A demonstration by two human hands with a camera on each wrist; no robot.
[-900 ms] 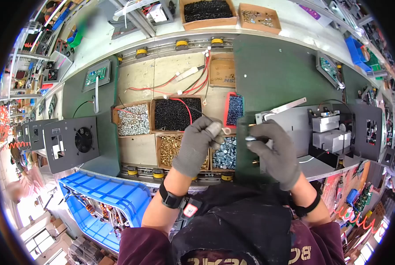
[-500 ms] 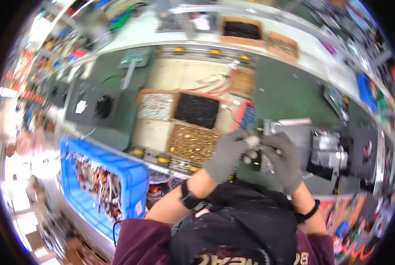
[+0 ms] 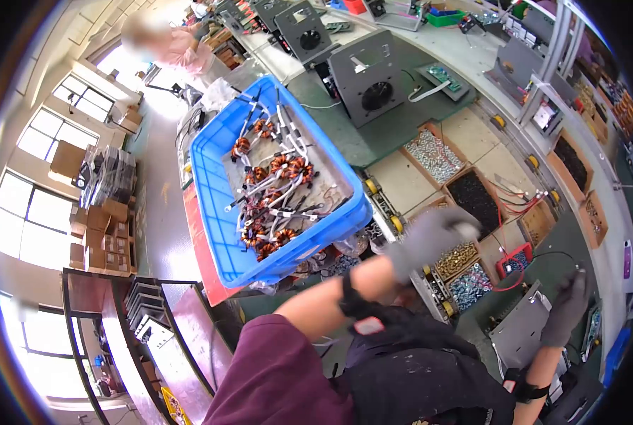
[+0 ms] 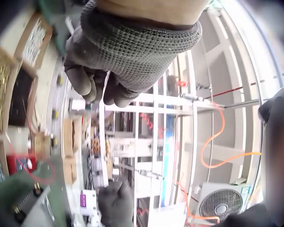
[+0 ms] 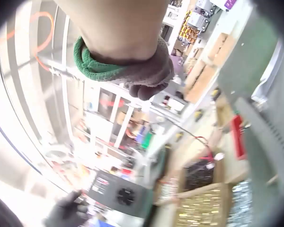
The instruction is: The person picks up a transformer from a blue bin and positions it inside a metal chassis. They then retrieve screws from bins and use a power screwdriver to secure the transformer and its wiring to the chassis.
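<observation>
My right hand (image 3: pixel 568 312), in a grey glove, pinches the end of a thin black wire (image 3: pixel 559 253) at its fingertips. From there the wire runs back toward the screw boxes and joins red wire (image 5: pixel 209 152), seen in the right wrist view. A grey metal panel (image 3: pixel 520 331) lies beside this hand. My gloved left hand (image 3: pixel 433 241) is blurred, over the near edge of the boxes of brass screws (image 3: pixel 457 263) and bluish screws (image 3: pixel 471 287). Its fingers (image 4: pixel 83 82) hang loosely curled in the left wrist view, with nothing visible in them.
To the left stands a blue plastic bin (image 3: pixel 365 202) with several copper-wound coils (image 3: pixel 281 168). Boxes of black screws (image 3: pixel 474 197) and silver screws (image 3: pixel 435 156) sit by a red tray (image 3: pixel 502 268). A grey housing with a fan (image 3: pixel 366 78) is farther back. Another person (image 3: pixel 182 53) stands beyond the bin.
The head view has swung left toward the blue bin. My hands, close together half a second ago, are now wide apart. The black wire's end has passed from the left hand to the right.
</observation>
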